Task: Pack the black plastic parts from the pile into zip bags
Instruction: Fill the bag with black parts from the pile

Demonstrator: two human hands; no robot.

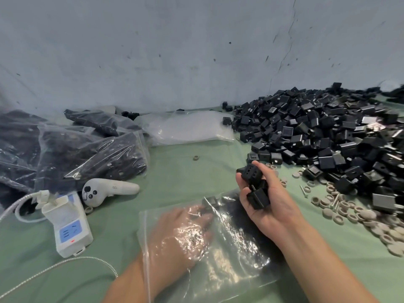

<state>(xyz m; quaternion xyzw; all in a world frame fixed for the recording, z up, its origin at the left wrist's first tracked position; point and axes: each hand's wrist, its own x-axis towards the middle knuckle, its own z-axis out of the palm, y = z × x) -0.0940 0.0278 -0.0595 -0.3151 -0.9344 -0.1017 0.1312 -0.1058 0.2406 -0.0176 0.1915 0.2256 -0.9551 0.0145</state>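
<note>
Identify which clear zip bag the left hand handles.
The nearest clear plastic zip bag, covering the left hand, few black plastic parts inside; the left bags are stuffed, the far bag lies flat.

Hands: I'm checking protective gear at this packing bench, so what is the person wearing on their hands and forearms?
Nothing: the left hand and right hand are ungloved, no ring, watch or bracelet visible, and both forearms are bare of sleeves in frame. The left hand shows through the clear zip bag, so its detail is blurred.

Left grip flat, fingers outstretched; right grip palm-up, fingers curled round black parts.
</note>
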